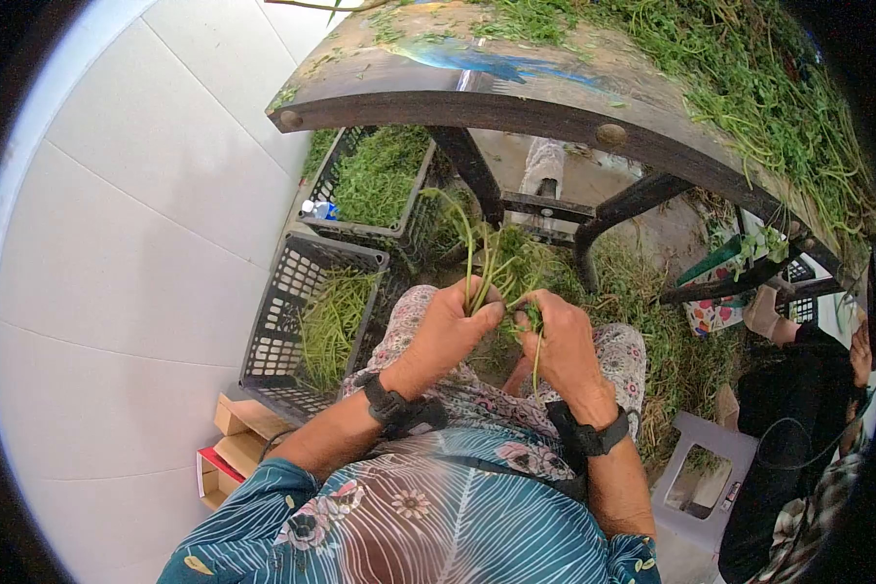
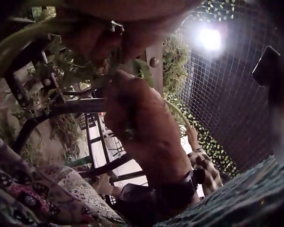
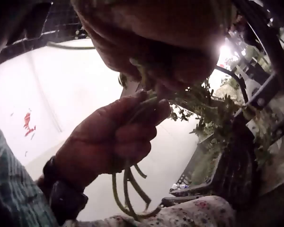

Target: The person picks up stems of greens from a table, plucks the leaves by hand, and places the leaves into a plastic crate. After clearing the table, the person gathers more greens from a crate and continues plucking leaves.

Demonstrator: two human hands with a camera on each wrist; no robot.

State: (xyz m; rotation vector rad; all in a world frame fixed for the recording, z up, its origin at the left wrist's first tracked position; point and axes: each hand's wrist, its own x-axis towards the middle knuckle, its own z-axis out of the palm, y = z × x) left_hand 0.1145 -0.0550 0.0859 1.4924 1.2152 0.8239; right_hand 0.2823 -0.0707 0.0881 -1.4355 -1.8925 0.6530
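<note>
In the head view the left hand point(image 1: 450, 331) grips a small bunch of green stems point(image 1: 470, 243), its leafy ends pointing away from the body. Close beside it, the right hand point(image 1: 563, 343) pinches a few green leaves point(image 1: 532, 317) and a thin stem that hangs down over its fingers. Both hands are above the lap, their fingertips almost meeting. The right wrist view shows the left hand point(image 3: 111, 137) curled round the stems point(image 3: 128, 189), whose cut ends hang below it. From the left wrist view, the right hand's point(image 2: 144, 123) fingers are bent against the greens.
A wooden table point(image 1: 535, 115) heaped with greens point(image 1: 749, 88) stands ahead. At the left are a crate of leafy greens point(image 1: 399, 232), a crate of stems point(image 1: 253, 365) and a cardboard box point(image 1: 248, 438). A grey stool point(image 1: 686, 433) and another person point(image 1: 784, 419) are at the right.
</note>
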